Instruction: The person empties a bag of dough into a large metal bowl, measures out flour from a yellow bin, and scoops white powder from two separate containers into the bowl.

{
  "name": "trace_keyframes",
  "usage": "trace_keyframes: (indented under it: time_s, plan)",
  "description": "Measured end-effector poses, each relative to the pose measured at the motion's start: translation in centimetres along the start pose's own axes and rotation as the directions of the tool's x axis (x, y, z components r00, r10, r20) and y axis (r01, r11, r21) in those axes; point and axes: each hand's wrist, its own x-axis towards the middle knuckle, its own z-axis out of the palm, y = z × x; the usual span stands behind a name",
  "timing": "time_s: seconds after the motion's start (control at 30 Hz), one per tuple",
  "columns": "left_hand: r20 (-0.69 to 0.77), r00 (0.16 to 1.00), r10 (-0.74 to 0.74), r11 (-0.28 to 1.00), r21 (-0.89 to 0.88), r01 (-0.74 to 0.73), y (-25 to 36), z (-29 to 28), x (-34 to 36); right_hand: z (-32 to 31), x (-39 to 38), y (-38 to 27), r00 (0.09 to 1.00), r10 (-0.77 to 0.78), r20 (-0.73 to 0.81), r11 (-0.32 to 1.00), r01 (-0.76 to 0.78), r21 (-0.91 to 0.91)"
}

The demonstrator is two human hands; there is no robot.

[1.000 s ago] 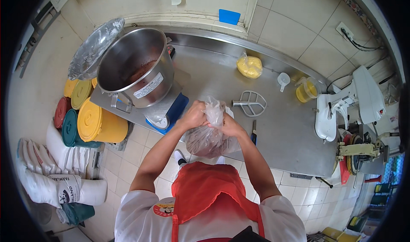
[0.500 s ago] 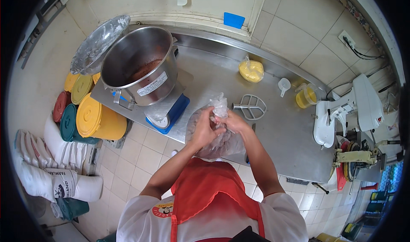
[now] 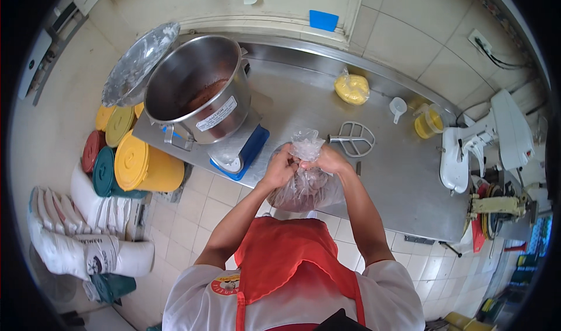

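Note:
A clear plastic bag [image 3: 304, 191] with brownish contents rests at the front edge of the steel table, in front of my red apron. My left hand [image 3: 280, 166] is closed on the left side of its gathered neck, fingertips pinching the film. On the other side my right hand [image 3: 328, 160] grips the same neck, its fingers partly hidden by the plastic. The crumpled top of the bag sticks up between both hands. Just beyond my right hand lies a flat metal mixer paddle [image 3: 353, 139].
A large steel mixing bowl [image 3: 201, 126] with reddish-brown powder stands on a blue scale [image 3: 251, 153] at the left. Further right are a bag of yellow stuff [image 3: 352, 89], a white scoop [image 3: 398, 106], a jug of yellow liquid [image 3: 429, 122] and a stand mixer [image 3: 456, 161]. Lidded buckets [image 3: 146, 164] stand left.
Both hands have closed in tighter round the bag's neck; the left fingers, spread before, are now drawn together. The whole view has shifted slightly.

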Motion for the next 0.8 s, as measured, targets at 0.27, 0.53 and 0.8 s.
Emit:
trace_keyframes:
  time_s: [0.27, 0.53, 0.8]
  plan:
    - [0.233, 0.97, 0.074, 0.869, 0.462, -0.177, 2.7, -0.4, 1.6, -0.5, -1.0, 2.7, 0.956, 0.264, -0.126, 0.846, -0.167, 0.506]
    - [0.4, 0.913, 0.078, 0.973, -0.23, 0.018, -3.6, -2.0, 3.9, 0.8, -0.4, -0.1, 0.913, 0.368, -0.176, 0.915, -0.321, 0.246]
    - [0.291, 0.947, 0.14, 0.955, 0.214, -0.207, 0.7, -1.9, 1.8, 1.0, -0.9, 0.9, 0.937, 0.307, -0.169, 0.911, -0.238, 0.337]
